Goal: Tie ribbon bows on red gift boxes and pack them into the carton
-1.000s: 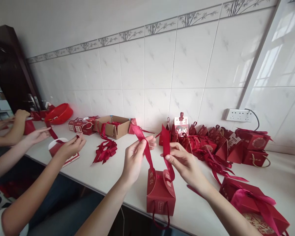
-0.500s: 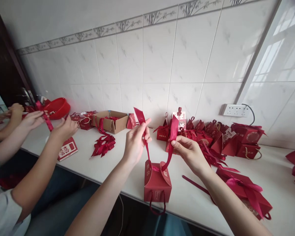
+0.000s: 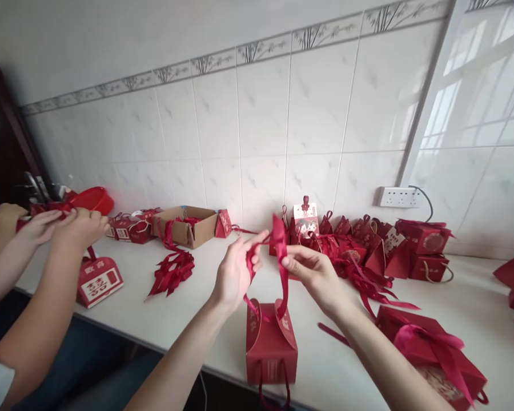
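Observation:
A small red gift box [image 3: 272, 348] with curved top flaps and a cord handle stands at the table's front edge. Red ribbon [image 3: 283, 279] passes through its top and rises on both sides. My left hand [image 3: 235, 271] pinches one ribbon end, up and left of the box. The other end is between the thumb and fingers of my right hand [image 3: 310, 271], above and right of the box. The two ribbon ends meet between my hands, and the right one stands upright. Whether they are looped together is hard to tell.
Cut ribbons [image 3: 173, 273] lie left, before a cardboard box [image 3: 188, 224]. Red boxes [image 3: 374, 245] line the wall at right; a bowed box [image 3: 432, 354] sits near my right forearm. At left, another person's hands [image 3: 75, 225] hold ribbon over a red box [image 3: 98, 281].
My hands have come closer together, bringing the ribbon ends to meet. The view has shifted slightly. At left, the other person's hands have moved together, and their box now stands upright.

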The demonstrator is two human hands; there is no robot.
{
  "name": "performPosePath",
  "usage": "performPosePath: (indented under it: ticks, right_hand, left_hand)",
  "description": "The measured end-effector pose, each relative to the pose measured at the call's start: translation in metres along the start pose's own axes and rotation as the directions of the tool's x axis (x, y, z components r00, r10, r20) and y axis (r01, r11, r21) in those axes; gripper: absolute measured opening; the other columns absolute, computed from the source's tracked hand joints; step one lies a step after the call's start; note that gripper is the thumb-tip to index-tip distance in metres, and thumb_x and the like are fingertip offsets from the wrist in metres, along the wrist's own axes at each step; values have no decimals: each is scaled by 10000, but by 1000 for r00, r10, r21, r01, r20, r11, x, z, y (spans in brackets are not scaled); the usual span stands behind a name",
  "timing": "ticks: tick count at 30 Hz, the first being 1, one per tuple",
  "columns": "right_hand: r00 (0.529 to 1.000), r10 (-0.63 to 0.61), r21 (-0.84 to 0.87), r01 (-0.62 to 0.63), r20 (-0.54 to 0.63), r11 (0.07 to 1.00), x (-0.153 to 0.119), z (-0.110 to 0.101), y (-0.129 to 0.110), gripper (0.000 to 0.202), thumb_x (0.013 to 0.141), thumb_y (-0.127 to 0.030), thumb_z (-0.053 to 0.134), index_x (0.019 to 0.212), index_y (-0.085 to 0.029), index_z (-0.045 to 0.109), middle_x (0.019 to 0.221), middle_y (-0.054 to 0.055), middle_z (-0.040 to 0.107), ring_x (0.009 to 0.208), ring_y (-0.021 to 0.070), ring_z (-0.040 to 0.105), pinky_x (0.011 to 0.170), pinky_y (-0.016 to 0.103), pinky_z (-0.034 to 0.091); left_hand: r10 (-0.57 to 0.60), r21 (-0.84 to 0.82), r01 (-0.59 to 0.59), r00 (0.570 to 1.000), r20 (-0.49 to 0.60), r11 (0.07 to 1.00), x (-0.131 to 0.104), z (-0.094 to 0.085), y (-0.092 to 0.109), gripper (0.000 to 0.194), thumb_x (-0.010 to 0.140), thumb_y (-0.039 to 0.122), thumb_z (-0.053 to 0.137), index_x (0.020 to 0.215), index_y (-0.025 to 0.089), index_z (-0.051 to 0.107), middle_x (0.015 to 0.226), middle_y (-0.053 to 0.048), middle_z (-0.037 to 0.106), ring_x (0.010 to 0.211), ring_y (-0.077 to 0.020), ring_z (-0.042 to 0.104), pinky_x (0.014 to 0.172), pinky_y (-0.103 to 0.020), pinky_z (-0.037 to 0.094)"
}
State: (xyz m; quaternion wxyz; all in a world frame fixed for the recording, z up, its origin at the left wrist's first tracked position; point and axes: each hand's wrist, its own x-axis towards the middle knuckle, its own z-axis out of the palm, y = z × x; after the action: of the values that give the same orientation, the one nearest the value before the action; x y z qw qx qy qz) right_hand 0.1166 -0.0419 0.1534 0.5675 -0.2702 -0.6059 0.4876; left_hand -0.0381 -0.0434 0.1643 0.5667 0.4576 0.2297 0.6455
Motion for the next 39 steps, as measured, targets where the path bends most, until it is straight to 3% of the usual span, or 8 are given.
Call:
performPosePath:
  ticks: [6, 13, 18, 23, 29, 33, 36, 39]
  right_hand:
    - [1000, -8, 70, 6, 28, 998, 6, 5, 6, 258, 605, -404, 802, 657, -185, 676, 651, -5, 588, 629, 123, 479, 622, 260, 407]
    - [999, 6, 181, -15, 51, 983, 5, 0, 5, 237, 669, -395, 775, 663, -187, 662, 613, -36, 517, 592, 91, 413, 597, 237, 359]
    - [995, -60, 194, 42, 86, 980, 5, -2, 5, 193, 720, -380, 742, 683, -202, 678, 646, -31, 537, 617, 95, 423, 617, 240, 363]
    - [967, -130, 107, 108, 221, 988, 3, 5, -4, 185, 786, -382, 677, 751, -202, 704, 711, 9, 623, 728, 148, 537, 740, 295, 420]
    - [989, -56, 109, 41, 134, 993, 9, 8, -10, 237, 736, -399, 724, 814, -196, 629, 670, -17, 615, 637, 124, 550, 710, 291, 440]
    - [998, -52, 62, 50, 32, 997, 18, 4, -10, 277, 749, -450, 694, 768, -177, 649, 712, -6, 603, 663, 115, 538, 707, 276, 446]
    - [983, -171, -2, 171, -73, 985, 15, 5, -13, 237, 754, -422, 696, 763, -186, 665, 711, 4, 612, 672, 130, 552, 693, 287, 458]
    - [896, -438, -291, 402, -70, 868, 2, 7, -14, 137, 795, -346, 666, 770, -214, 692, 754, 25, 593, 734, 162, 566, 692, 309, 476]
  left_hand:
    - [46, 44, -46, 999, 1, 998, 2, 0, -4, 224, 751, 311, 686, 921, 166, 690, 665, 7, 466, 610, -88, 411, 559, -217, 366]
    - [185, -35, -185, 983, -9, 982, 4, 7, 8, 76, 760, 241, 674, 757, 197, 612, 705, 29, 469, 582, -68, 434, 543, -212, 364]
    - [195, 252, -188, 981, -1, 949, -2, 9, 6, 139, 820, 253, 584, 910, 177, 658, 682, 15, 498, 573, -72, 443, 578, -222, 372]
    - [163, 434, -244, 963, 215, 867, -10, 16, 10, 296, 797, 369, 616, 1020, 177, 642, 1138, -85, 537, 581, -66, 490, 526, -234, 415]
    - [140, 523, -240, 964, 224, 818, -6, 15, 13, 291, 860, 404, 543, 944, 164, 684, 570, 42, 495, 417, -50, 443, 477, -215, 378]
    - [86, 454, -185, 970, 228, 872, -2, 11, 12, 277, 857, 388, 563, 984, 169, 678, 535, 50, 494, 431, -52, 458, 475, -203, 375]
    - [64, 311, -121, 980, 188, 943, 1, 10, 9, 259, 820, 372, 616, 965, 165, 673, 601, 26, 546, 489, -67, 506, 476, -198, 400]
    - [62, 159, -80, 991, 117, 984, 6, 9, 5, 264, 754, 359, 686, 919, 154, 668, 732, -7, 603, 546, -76, 546, 498, -199, 431]
